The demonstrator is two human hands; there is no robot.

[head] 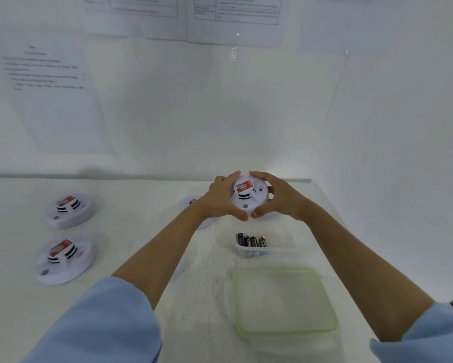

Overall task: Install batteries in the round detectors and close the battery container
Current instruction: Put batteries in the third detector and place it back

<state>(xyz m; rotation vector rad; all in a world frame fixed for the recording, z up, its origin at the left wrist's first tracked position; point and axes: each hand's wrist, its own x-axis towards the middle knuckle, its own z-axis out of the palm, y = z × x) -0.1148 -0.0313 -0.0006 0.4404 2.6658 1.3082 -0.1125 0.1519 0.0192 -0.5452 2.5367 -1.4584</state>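
Observation:
A round white detector (250, 196) with a red label is held above the table's far side. My left hand (224, 196) grips its left rim and my right hand (279, 197) grips its right rim, thumbs meeting at the near edge. Below it a small clear battery container (267, 251) stands open with several dark batteries (251, 241) along its far side. Its clear lid with a green seal (283, 302) lies flat nearer to me. Two more detectors (69, 209) (63, 259) lie at the left. Another detector (191, 203) is mostly hidden behind my left wrist.
The white table (131, 231) meets a white wall at the back and another wall on the right. Printed sheets (47, 87) hang on the walls. My light blue sleeves (102, 323) fill the lower corners.

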